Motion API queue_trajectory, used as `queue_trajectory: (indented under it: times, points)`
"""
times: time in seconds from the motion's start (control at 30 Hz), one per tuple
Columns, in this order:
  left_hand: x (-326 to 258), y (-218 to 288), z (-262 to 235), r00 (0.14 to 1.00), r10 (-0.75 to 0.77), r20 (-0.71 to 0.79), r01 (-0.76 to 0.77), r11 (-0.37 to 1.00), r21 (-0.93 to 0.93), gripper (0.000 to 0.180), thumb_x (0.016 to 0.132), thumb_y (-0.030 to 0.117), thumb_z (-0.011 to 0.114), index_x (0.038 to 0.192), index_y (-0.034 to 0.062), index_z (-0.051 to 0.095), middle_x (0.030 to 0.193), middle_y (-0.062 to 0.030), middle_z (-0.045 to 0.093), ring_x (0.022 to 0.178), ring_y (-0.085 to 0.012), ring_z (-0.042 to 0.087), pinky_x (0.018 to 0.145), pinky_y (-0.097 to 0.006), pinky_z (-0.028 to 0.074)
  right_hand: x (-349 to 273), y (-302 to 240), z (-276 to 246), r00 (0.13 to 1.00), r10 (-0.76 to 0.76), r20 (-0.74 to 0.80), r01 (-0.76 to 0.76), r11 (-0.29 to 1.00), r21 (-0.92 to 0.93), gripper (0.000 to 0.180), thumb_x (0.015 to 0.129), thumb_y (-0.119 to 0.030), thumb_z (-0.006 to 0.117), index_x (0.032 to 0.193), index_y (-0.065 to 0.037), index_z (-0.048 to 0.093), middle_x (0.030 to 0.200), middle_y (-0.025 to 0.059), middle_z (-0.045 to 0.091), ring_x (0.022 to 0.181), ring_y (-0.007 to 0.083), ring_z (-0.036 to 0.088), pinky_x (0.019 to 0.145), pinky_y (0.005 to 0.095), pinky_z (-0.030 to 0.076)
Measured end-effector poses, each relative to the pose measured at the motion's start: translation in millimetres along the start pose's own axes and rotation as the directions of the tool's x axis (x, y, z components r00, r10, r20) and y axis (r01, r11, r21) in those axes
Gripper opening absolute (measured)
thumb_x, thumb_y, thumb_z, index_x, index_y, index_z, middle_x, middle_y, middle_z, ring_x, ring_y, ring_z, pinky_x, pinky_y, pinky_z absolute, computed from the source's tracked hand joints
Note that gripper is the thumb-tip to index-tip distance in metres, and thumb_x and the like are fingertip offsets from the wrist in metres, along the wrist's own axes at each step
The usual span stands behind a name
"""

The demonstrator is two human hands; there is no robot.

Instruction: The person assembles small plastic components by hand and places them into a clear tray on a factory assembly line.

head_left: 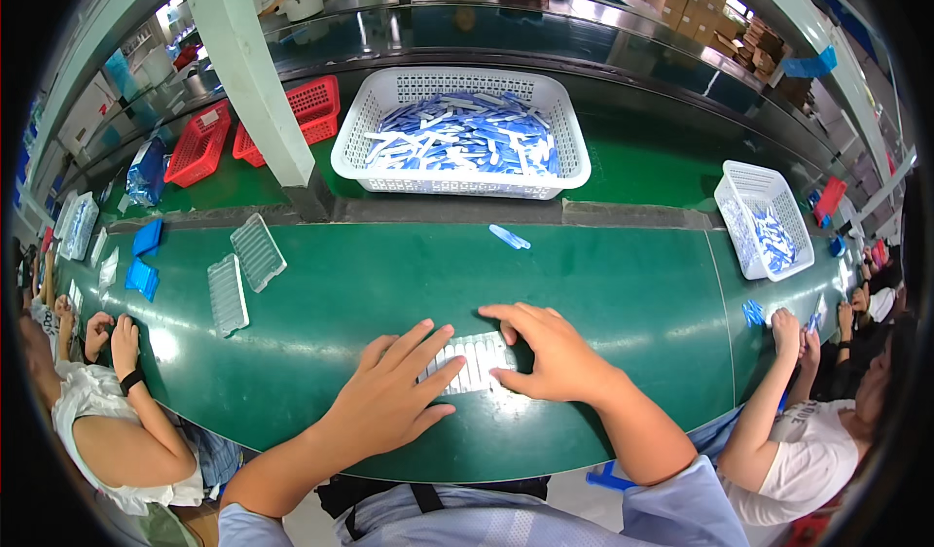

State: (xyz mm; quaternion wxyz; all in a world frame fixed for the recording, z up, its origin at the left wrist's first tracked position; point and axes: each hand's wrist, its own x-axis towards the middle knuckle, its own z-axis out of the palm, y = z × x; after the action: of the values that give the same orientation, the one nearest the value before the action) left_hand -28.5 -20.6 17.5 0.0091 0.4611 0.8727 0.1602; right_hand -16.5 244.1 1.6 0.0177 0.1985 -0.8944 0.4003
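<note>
A clear plastic tray [471, 389] lies on the green table in front of me, with several slim white pieces [475, 360] side by side in it. My left hand [394, 391] reaches over the tray's left end, fingers spread, hiding part of it. At the other end is my right hand [555, 354]; its thumb is near the lower right corner and its fingers curve by the upper edge, with a wide gap between. Two more clear ribbed trays [228, 296] rest to the left. Beyond my hands lie a few blue-and-white slim pieces [509, 237].
A large white basket [352, 148] heaped with blue and white pieces stands behind the table's far ledge. Red baskets [199, 145] and a post [248, 70] are left of it. A smaller white basket [732, 207] stands right. Co-workers [126, 401] sit on both sides.
</note>
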Motion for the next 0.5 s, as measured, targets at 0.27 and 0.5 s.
queue_trajectory:
  times: [0.27, 0.5]
  points:
    - [6, -6, 3, 1.000, 0.006, 0.026, -0.007, 1.000, 0.015, 0.059, 0.085, 0.035, 0.076, 0.138, 0.0163, 0.058, 0.153, -0.0171, 0.044, 0.140, -0.0362, 0.042, 0.106, -0.051, 0.038, -6, 10, 9, 0.993, 0.114, 0.003, -0.114, 0.993, -0.018, 0.059, 0.078, -0.016, 0.075, 0.134, -0.011, 0.057, 0.092, 0.0059, 0.056, 0.086, 0.0244, 0.058, 0.083, 0.0375, 0.044]
    - [19, 0, 11, 0.991, 0.125, 0.044, -0.124, 0.992, -0.010, 0.058, 0.085, 0.039, 0.076, 0.138, 0.0203, 0.059, 0.152, -0.0153, 0.045, 0.140, -0.0351, 0.043, 0.105, -0.051, 0.038, -1, 10, -2, 1.000, -0.020, -0.020, 0.022, 0.989, 0.148, 0.051, 0.079, -0.015, 0.075, 0.128, -0.011, 0.062, 0.083, 0.0038, 0.053, 0.075, 0.0225, 0.055, 0.075, 0.0352, 0.044]
